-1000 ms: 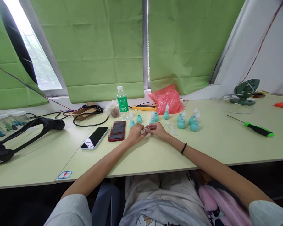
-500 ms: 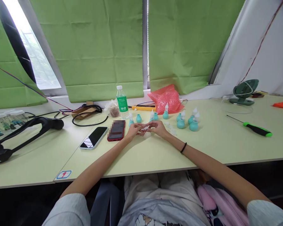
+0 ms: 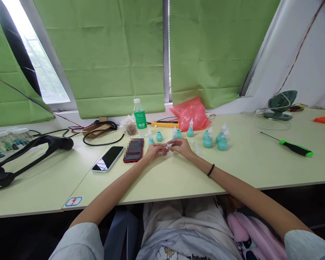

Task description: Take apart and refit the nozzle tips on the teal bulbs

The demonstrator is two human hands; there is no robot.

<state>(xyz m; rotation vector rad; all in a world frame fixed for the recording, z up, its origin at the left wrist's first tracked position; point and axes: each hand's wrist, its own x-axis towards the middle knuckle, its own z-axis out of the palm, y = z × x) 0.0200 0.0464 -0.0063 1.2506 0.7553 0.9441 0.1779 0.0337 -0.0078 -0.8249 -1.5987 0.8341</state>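
Note:
Fingertips of my left hand (image 3: 155,152) and my right hand (image 3: 181,147) meet above the table, both pinching a small whitish plastic tip (image 3: 168,146). Its exact shape is mostly hidden by the fingers. Just behind the hands stand several turquoise squeeze bulbs. One bulb (image 3: 159,136) has a bare open neck, while another bulb (image 3: 190,132) carries a pointed white nozzle. To the right are more bulbs with nozzles, such as the front one (image 3: 222,144). Small clear plastic pieces (image 3: 197,149) lie beside my right wrist.
Left of my hands lie a red-cased phone (image 3: 133,150) and a pale-cased phone (image 3: 107,159). Behind stand a water bottle (image 3: 141,120) and red bubble wrap (image 3: 193,115). A screwdriver (image 3: 295,147) and a green fan (image 3: 280,105) are at right, a black headset-like frame (image 3: 29,159) at left.
The fingers have shifted slightly around the small plastic tip, which shows a little more between them. Both arms and the bulbs stay in place.

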